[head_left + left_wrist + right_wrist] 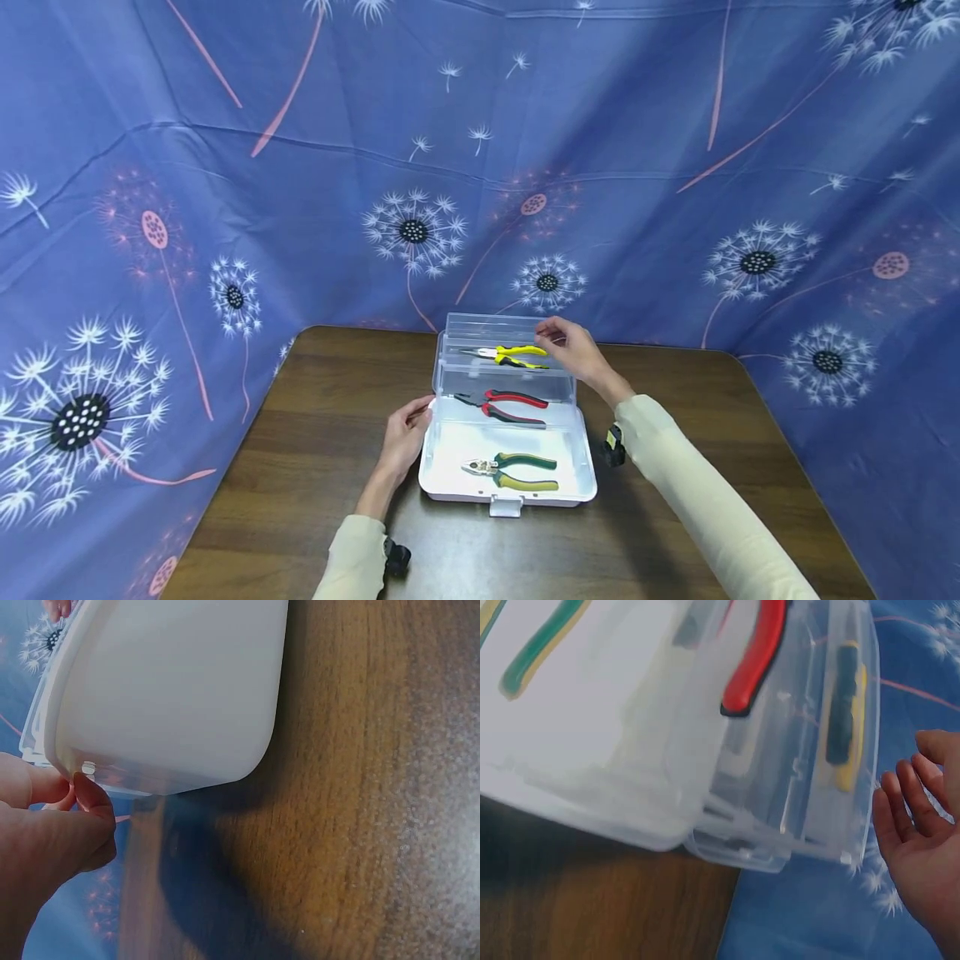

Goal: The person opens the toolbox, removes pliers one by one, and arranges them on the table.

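A white plastic toolbox (431, 475) stands with its clear tiered trays (457, 382) raised toward the back. Green-and-yellow combination pliers (517, 473) lie in its bottom. Red-and-black pliers (502, 407) rest in the middle tray, and yellow-and-black long-nose pliers (504, 356) in the top one. My left hand (406, 433) is at the box's left side; the left wrist view shows thumb and fingers pinching its rim (56, 742). At the top tray's right end is my right hand (567, 346), with loosely bent fingers and nothing held in the right wrist view.
The box stands on a brown wooden table (322, 417). A blue dandelion-print cloth (315, 250) hangs close behind the table and along its sides. The front latch (506, 506) of the box hangs down.
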`<action>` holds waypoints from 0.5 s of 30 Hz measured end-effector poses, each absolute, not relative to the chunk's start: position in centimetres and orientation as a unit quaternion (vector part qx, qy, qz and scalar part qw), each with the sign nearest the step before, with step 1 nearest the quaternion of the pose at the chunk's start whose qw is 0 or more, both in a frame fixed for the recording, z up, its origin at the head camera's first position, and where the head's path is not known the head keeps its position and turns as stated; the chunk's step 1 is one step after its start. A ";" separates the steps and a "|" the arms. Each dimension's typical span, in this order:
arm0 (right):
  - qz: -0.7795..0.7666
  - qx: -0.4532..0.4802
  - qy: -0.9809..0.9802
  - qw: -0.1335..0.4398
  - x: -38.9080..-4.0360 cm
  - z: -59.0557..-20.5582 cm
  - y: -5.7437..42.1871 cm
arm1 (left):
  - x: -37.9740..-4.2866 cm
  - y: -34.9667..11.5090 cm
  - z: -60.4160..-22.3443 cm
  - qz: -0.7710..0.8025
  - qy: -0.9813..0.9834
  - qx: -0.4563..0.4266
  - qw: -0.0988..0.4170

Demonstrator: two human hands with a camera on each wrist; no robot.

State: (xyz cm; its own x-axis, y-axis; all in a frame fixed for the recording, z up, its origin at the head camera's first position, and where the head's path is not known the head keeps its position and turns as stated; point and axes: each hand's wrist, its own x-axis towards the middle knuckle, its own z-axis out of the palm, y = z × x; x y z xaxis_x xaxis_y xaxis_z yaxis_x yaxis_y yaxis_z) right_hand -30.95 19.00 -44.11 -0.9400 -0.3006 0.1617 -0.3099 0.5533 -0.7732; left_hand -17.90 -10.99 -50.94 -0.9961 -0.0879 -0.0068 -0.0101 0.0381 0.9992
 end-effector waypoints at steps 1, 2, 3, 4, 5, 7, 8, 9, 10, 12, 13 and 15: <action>0.434 0.180 -0.883 0.004 -30.9 -44.3 18.7 | -17.9 -11.0 -50.9 -0.693 -0.720 0.033 0.028; 0.430 0.188 -0.883 0.003 -30.9 -44.5 18.4 | -17.9 -11.0 -51.0 -0.693 -0.719 0.032 0.028; 0.425 0.195 -0.884 0.001 -30.9 -44.6 18.1 | -18.0 -11.0 -51.1 -0.693 -0.720 0.031 0.029; 0.420 0.202 -0.885 -0.002 -30.9 -44.8 17.9 | -18.1 -11.0 -51.2 -0.693 -0.720 0.029 0.029; 0.415 0.208 -0.886 -0.005 -30.9 -44.9 17.7 | -18.1 -10.9 -51.3 -0.691 -0.722 0.026 0.030; 0.405 0.222 -0.887 -0.008 -30.8 -45.2 17.3 | -18.2 -10.9 -51.4 -0.689 -0.724 0.024 0.033; 0.401 0.230 -0.887 -0.008 -30.9 -45.4 17.2 | -18.2 -10.9 -51.5 -0.689 -0.724 0.022 0.035; 0.393 0.238 -0.888 -0.006 -30.9 -45.6 17.0 | -18.2 -10.8 -51.5 -0.688 -0.725 0.021 0.038; 0.381 0.248 -0.890 -0.001 -30.8 -45.7 16.9 | -18.2 -10.8 -51.4 -0.688 -0.725 0.021 0.038; 0.349 0.268 -0.898 0.010 -30.8 -45.9 16.5 | -18.2 -10.9 -51.3 -0.688 -0.724 0.026 0.037; 0.328 0.277 -0.903 0.012 -30.8 -45.9 16.3 | -18.2 -10.9 -51.3 -0.689 -0.723 0.030 0.035; 0.283 0.289 -0.914 0.015 -30.7 -45.7 15.8 | -18.4 -10.9 -51.7 -0.691 -0.721 0.038 0.031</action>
